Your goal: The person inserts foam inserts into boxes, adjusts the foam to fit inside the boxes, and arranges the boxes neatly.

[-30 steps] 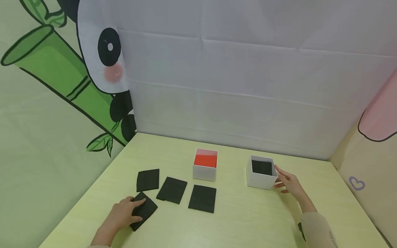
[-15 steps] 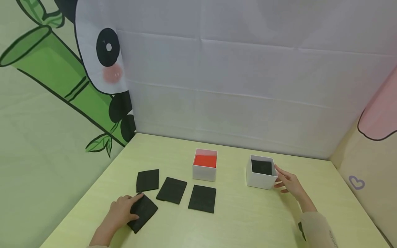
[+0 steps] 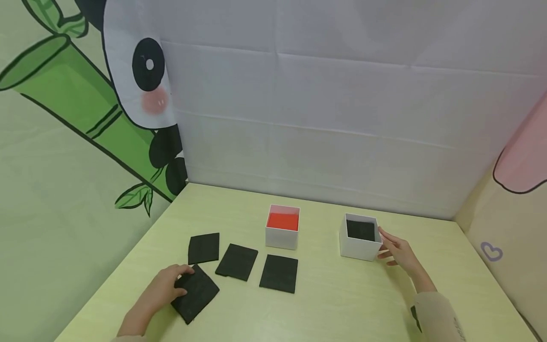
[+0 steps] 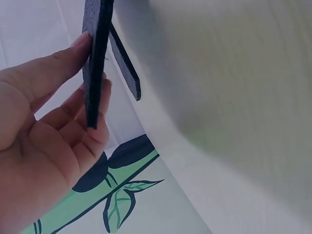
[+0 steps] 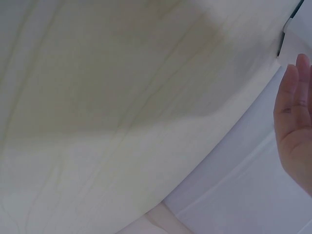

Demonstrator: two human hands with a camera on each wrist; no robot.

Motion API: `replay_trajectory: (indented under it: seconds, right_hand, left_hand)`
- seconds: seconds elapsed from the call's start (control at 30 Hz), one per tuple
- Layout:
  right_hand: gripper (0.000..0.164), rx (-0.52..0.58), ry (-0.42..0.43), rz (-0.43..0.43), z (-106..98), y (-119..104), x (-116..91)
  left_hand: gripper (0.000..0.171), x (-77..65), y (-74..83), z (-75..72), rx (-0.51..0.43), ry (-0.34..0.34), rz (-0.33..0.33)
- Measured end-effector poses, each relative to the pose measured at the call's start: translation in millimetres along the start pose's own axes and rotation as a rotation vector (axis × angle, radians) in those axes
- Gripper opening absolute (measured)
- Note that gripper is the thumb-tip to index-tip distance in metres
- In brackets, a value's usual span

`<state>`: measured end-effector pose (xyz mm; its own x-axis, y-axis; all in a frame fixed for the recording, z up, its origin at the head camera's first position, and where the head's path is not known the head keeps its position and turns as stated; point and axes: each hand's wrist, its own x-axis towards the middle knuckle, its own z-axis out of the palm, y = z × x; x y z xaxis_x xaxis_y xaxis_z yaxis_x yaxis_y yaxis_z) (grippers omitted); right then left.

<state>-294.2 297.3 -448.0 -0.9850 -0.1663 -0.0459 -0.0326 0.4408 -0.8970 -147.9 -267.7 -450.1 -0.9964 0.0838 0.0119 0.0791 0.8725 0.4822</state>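
My left hand (image 3: 160,287) pinches a thin black square pad (image 3: 197,295) by its left side. In the left wrist view, the thumb lies on one face of the pinched pad (image 4: 95,68) and the fingers on the other; the pad appears edge-on, with a rough, foam-like surface. Another black pad (image 4: 126,66) shows behind it. At the right, my right hand (image 3: 400,252) rests its extended fingers against the side of a white box (image 3: 358,250), which has black material (image 3: 361,231) inside. In the right wrist view, only part of the right hand (image 5: 295,124) shows.
Three more black pads lie on the table: a back-left pad (image 3: 203,248), a middle pad (image 3: 237,262) and a right-hand pad (image 3: 278,274). A second white box (image 3: 281,239) holds something red (image 3: 283,221). A white cloth wall (image 3: 320,142) stands behind the table.
The left hand's fingers have drawn back from across the pad to its left side, and the pad has shifted slightly toward the lower left. The right hand and both boxes have stayed put.
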Motion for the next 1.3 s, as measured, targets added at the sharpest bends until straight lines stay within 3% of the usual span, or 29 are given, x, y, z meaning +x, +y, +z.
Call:
replay_trajectory:
  seconds: [0.23,0.67,0.87,1.07,1.3]
  right_hand:
    - [0.050,0.003,0.002,0.007,-0.2,1.8,-0.4]
    - [0.050,-0.001,-0.006,0.012,-0.1,2.7,0.7]
    - [0.051,0.002,0.001,0.002,-0.2,3.7,1.5]
    - [0.050,0.002,0.001,-0.009,0.2,4.2,1.8]
    - [0.048,0.002,-0.003,-0.015,-0.3,5.2,2.6]
  left_hand:
    - [0.031,-0.7,0.6,-7.4,-0.128,0.001,-0.013]
    - [0.026,-0.9,-1.0,-8.6,-0.225,0.091,0.084]
    - [0.022,-1.0,6.1,-10.4,-0.254,0.150,0.096]
    - [0.022,2.9,15.9,-3.7,-0.357,0.221,0.130]
    - [0.020,8.5,35.2,8.3,-0.434,0.221,0.148]
